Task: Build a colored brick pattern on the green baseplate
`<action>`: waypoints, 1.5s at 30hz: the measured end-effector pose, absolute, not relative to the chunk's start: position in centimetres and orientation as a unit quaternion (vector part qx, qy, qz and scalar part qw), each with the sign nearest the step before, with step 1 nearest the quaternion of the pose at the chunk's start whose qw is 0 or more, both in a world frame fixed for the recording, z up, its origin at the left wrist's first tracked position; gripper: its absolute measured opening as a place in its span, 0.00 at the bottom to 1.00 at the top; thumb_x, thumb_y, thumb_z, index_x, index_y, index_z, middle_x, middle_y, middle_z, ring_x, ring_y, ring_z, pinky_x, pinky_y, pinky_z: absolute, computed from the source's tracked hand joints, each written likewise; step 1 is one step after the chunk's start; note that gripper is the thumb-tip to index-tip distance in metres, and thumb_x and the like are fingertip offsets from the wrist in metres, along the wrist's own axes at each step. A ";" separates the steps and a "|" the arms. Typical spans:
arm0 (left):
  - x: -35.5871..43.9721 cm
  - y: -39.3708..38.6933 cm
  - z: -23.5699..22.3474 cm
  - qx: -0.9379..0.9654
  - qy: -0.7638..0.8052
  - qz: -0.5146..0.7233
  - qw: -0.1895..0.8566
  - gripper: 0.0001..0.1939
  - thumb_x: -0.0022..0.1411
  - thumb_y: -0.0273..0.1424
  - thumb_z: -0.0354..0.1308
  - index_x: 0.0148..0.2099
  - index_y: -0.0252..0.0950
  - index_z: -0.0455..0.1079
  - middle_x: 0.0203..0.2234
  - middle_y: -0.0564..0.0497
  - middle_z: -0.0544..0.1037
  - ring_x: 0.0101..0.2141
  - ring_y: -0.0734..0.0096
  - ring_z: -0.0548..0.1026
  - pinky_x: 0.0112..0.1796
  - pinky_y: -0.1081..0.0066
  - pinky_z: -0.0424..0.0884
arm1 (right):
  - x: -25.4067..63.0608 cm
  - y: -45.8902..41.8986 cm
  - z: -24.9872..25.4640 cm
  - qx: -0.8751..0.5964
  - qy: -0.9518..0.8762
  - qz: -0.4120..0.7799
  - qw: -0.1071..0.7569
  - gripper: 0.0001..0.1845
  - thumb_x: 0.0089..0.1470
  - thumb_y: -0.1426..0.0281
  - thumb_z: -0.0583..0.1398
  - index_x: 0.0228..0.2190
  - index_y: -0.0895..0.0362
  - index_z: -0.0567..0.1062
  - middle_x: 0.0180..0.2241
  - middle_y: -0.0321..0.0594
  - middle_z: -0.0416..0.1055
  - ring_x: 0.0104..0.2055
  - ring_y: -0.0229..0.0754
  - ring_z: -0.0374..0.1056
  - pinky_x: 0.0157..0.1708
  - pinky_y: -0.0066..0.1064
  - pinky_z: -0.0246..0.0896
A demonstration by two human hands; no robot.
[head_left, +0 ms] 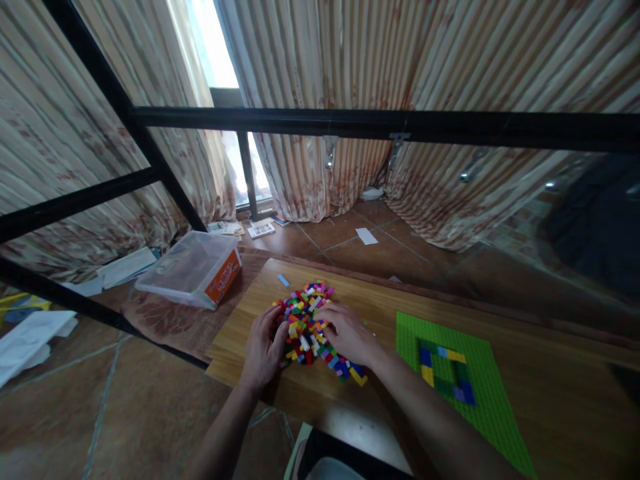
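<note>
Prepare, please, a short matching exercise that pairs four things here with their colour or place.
Things:
1. Brick pile
2. Baseplate
3. Plastic box
4. Lone piece beyond the pile

Descriptions:
A. See-through, with an orange label
B. Light blue
C. At the left hand and right hand
D. Green

Pairs: 1-C, 2-D, 3-A, 4-B

The left hand [263, 347] and right hand [349, 335] are appearing bare, each tapering smoothly into a narrower wrist [250, 385]. The left forearm [225, 429] and right forearm [427, 417] are widening gradually from the wrist and are showing exposed skin along their full visible length. The left thumb [281, 335] is displaying a rounded tip; fingernail detail is appearing too small to tell.
</note>
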State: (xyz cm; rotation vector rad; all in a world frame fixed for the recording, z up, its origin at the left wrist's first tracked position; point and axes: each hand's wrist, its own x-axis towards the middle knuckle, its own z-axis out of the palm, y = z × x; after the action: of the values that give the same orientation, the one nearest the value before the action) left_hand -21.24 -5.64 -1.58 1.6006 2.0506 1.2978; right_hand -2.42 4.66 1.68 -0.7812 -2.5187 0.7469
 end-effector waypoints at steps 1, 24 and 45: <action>-21.2 -5.6 -1.6 0.546 0.701 0.443 0.117 0.21 0.65 0.42 0.48 0.55 0.37 0.67 0.52 0.43 0.72 0.53 0.57 0.68 0.55 0.55 0.63 | -2.0 4.6 1.7 -0.281 -0.903 0.263 0.192 0.19 0.49 0.82 0.55 0.40 0.54 0.77 0.43 0.40 0.73 0.48 0.42 0.66 0.51 0.36 0.57; -21.3 -5.6 -1.9 0.539 0.701 0.451 0.121 0.21 0.64 0.42 0.50 0.54 0.37 0.68 0.50 0.44 0.73 0.52 0.57 0.70 0.53 0.56 0.65 | -7.9 9.1 1.6 -0.232 -0.940 0.202 0.148 0.29 0.45 0.80 0.59 0.50 0.52 0.71 0.48 0.42 0.71 0.53 0.47 0.58 0.53 0.41 0.53; -21.0 -6.7 -0.5 0.520 0.683 0.511 0.040 0.22 0.64 0.41 0.52 0.55 0.36 0.66 0.52 0.42 0.70 0.54 0.57 0.67 0.56 0.55 0.61 | 0.0 -1.5 3.8 -0.420 -0.438 0.711 0.355 0.23 0.45 0.52 0.63 0.36 0.57 0.74 0.30 0.38 0.74 0.26 0.36 0.68 0.24 0.27 0.60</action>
State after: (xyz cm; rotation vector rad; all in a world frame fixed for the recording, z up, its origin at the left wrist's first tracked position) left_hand -21.03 -6.70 -0.51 1.5936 2.0934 1.5660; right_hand -0.02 -1.52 3.80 -1.0840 -1.1331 1.8375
